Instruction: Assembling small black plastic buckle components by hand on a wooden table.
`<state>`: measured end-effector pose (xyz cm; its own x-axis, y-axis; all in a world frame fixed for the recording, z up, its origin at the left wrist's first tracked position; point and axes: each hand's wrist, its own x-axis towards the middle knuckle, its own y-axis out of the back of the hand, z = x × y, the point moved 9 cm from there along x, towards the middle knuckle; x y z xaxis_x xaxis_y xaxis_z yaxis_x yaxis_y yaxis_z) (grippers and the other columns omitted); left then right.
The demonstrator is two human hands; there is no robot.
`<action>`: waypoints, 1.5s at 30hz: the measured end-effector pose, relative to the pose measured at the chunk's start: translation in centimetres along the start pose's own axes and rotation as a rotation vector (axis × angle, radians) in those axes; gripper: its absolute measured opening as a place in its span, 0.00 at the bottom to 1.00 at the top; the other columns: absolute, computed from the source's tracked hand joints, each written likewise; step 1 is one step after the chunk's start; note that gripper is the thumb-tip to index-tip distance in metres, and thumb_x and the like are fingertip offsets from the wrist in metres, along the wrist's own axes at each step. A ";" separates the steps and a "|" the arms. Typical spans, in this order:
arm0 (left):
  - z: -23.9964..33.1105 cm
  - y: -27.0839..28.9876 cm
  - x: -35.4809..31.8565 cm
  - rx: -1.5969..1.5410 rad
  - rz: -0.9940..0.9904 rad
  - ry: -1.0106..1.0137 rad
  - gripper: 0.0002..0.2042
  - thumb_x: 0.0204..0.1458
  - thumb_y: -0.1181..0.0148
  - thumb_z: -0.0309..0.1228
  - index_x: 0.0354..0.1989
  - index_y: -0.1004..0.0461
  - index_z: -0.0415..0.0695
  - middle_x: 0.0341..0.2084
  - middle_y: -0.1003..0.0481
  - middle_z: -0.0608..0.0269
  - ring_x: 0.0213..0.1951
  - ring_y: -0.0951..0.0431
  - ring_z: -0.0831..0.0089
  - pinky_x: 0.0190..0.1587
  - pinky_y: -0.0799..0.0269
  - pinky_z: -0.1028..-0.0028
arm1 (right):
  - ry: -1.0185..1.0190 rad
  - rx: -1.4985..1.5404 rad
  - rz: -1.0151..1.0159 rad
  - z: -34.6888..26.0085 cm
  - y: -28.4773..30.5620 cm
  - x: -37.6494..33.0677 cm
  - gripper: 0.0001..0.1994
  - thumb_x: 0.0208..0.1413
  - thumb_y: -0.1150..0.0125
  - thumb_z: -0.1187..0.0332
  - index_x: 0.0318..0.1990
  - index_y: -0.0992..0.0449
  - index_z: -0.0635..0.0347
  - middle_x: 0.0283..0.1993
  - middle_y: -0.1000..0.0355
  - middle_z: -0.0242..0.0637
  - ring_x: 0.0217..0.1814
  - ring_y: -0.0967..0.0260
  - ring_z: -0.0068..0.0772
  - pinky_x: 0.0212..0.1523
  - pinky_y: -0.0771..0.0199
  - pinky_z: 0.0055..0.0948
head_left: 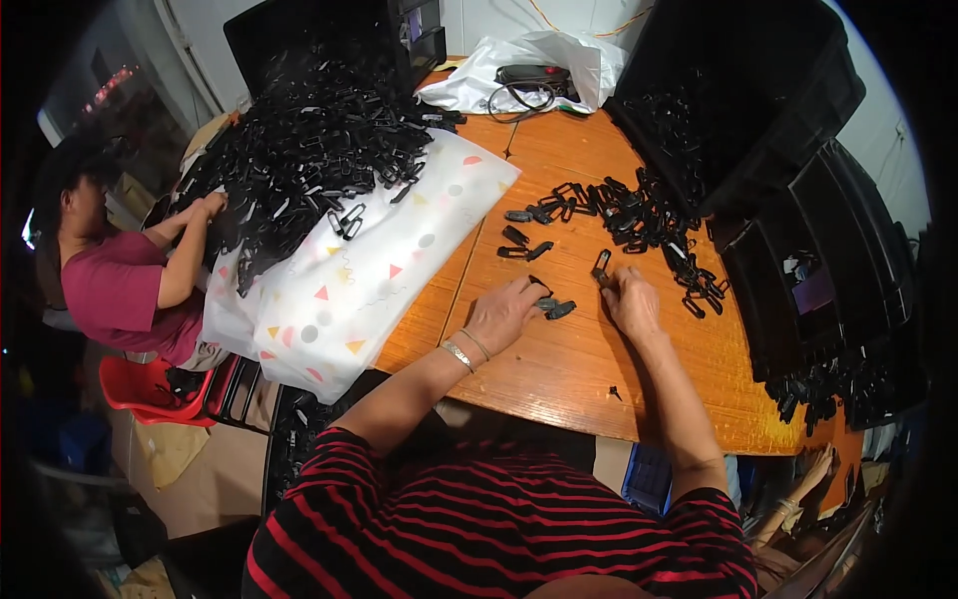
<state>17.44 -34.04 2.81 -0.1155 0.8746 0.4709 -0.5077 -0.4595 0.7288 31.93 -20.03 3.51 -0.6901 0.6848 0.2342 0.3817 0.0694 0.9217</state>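
Note:
On the wooden table in front of me, my left hand has its fingers curled on a small black plastic piece. Right beside those fingertips lie a few dark grey-black pieces. My right hand pinches a black oblong plastic loop, which stands up from the fingertips with a lighter opening. Beyond both hands, several similar pieces sit in a small group. A larger heap of black loops spreads from the far middle toward the right.
A tipped black bin holds more pieces at the far right, near a second black container. At left, a big black heap rests on a patterned white sheet. A co-worker in a maroon shirt reaches into it.

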 end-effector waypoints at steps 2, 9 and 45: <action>0.3 -0.1 -0.8 -0.030 -0.010 -0.007 0.11 0.47 0.37 0.28 0.40 0.27 0.47 0.32 0.28 0.58 0.35 0.25 0.57 0.33 0.29 0.63 | -0.008 0.094 0.044 -1.2 1.2 -0.5 0.09 0.48 0.37 0.73 0.35 0.31 0.64 0.35 0.30 0.52 0.35 0.30 0.56 0.35 0.30 0.44; -0.7 1.7 -0.6 -0.073 0.043 0.103 0.07 0.48 0.39 0.26 0.37 0.24 0.45 0.30 0.27 0.56 0.33 0.25 0.54 0.34 0.29 0.63 | 0.031 0.082 -0.032 -5.4 -0.1 -1.9 0.17 0.50 0.38 0.71 0.48 0.31 0.64 0.35 0.27 0.50 0.36 0.27 0.50 0.36 0.29 0.40; 1.6 -1.0 2.2 -0.152 -0.281 -0.329 0.13 0.49 0.41 0.23 0.44 0.29 0.39 0.35 0.29 0.57 0.35 0.26 0.62 0.37 0.28 0.72 | 0.242 0.272 -0.192 -6.0 1.2 -4.3 0.13 0.44 0.36 0.77 0.40 0.29 0.64 0.34 0.30 0.45 0.35 0.30 0.49 0.34 0.29 0.40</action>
<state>19.08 -31.89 3.94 0.3097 0.8550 0.4160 -0.6031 -0.1615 0.7811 31.61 -27.26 5.45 -0.8771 0.4522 0.1619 0.3579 0.3905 0.8482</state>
